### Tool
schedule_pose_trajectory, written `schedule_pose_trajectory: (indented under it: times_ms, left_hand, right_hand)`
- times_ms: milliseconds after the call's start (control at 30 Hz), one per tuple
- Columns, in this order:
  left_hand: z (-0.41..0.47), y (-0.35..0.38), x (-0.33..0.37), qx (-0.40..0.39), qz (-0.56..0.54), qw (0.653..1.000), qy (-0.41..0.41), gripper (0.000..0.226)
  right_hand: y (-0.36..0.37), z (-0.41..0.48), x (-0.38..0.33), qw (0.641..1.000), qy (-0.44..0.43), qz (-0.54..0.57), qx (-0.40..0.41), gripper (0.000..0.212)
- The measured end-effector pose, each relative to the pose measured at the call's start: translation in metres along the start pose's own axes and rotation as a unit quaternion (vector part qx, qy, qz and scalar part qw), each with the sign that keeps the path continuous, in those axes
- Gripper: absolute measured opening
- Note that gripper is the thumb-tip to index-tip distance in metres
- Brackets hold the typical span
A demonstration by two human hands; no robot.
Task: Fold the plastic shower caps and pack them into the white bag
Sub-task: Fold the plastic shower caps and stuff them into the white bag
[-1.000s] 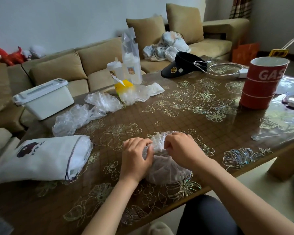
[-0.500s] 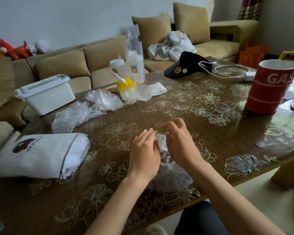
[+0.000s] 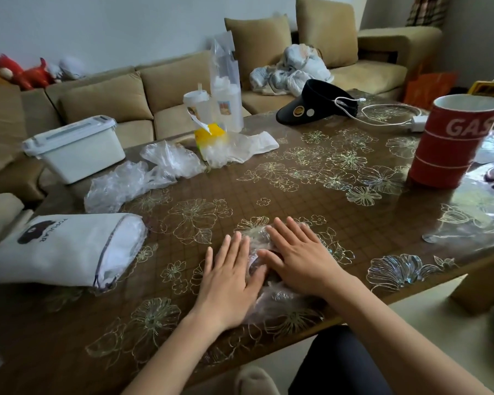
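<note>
Both hands lie flat on one clear shower cap [image 3: 255, 236] near the front edge of the counter [image 3: 311, 192]. The left hand [image 3: 228, 283] presses the cap's left part and the right hand [image 3: 300, 258] its right part, side by side with the thumbs nearly touching. The fingers [image 3: 283, 232] of each hand are straight and slightly spread, gripping nothing. Crinkled plastic shows between the hands and bulges out below the palms toward the counter's edge; how it is folded beneath them cannot be told. The white bag [image 3: 60, 249] lies on its side to the left, well apart from the hands, its open mouth turned toward them, with what looks like clear plastic just inside. Further back on the left, two more crumpled shower caps [image 3: 126, 183] lie touching each other, near a white lidded box [image 3: 77, 149]. A red cup [image 3: 454, 143] stands at the far right, and a black visor [image 3: 317, 102] lies at the counter's far side.
</note>
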State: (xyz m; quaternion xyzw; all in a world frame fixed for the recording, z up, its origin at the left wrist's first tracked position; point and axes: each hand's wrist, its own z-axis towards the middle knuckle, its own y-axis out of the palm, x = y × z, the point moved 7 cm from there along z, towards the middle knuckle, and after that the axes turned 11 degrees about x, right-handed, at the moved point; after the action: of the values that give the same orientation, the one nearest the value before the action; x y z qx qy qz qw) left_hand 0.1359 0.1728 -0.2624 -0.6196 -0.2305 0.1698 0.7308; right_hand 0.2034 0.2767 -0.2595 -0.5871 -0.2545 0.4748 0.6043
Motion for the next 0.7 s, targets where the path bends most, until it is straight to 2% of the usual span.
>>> schedule_pose_trajectory:
  times_ms: [67,133,200,267,334,367,434,500,567,634,700]
  left_hand:
    - [0.000,0.001,-0.002,0.006,0.001,1.000,-0.001,0.072]
    - [0.001,0.001,-0.003,0.012,-0.008,1.000,0.003,0.082]
    - [0.002,0.000,-0.005,0.034,-0.063,0.997,0.003,0.083]
    - [-0.001,-0.009,-0.009,0.084,-0.214,0.973,-0.032,0.069]
    - [-0.013,-0.024,-0.019,0.177,-0.345,0.920,-0.059,0.046]
    - [-0.022,-0.032,-0.020,0.213,-0.366,0.905,-0.048,0.037]
    - [-0.037,-0.041,-0.018,0.225,-0.361,0.905,0.007,0.037]
    - [-0.047,-0.040,-0.012,0.186,-0.324,0.925,0.066,0.049]
    - [-0.052,-0.031,-0.010,0.142,-0.268,0.948,0.098,0.058]
    - [-0.052,-0.026,-0.011,0.131,-0.239,0.956,0.110,0.057]
    - [-0.051,-0.027,-0.011,0.148,-0.230,0.954,0.125,0.050]
  right_hand:
    - [-0.003,-0.001,0.009,1.000,0.008,-0.017,-0.003,0.098]
    - [-0.007,-0.003,0.023,0.999,0.041,-0.025,-0.008,0.079]
    - [-0.013,-0.007,0.038,0.998,0.065,-0.025,-0.002,0.067]
    - [-0.025,-0.011,0.053,0.996,0.080,-0.014,0.027,0.062]
    - [-0.045,-0.012,0.066,0.990,0.099,0.032,0.090,0.056]
    - [-0.058,-0.014,0.070,0.984,0.107,0.076,0.121,0.053]
    - [-0.078,-0.017,0.068,0.966,0.101,0.194,0.135,0.044]
    - [-0.084,-0.023,0.052,0.952,0.059,0.289,0.080,0.029]
    - [-0.077,-0.031,0.032,0.952,0.007,0.307,0.003,0.020]
    - [-0.063,-0.039,0.018,0.965,-0.039,0.255,-0.054,0.026]
    - [-0.047,-0.044,0.013,0.976,-0.059,0.186,-0.098,0.041]
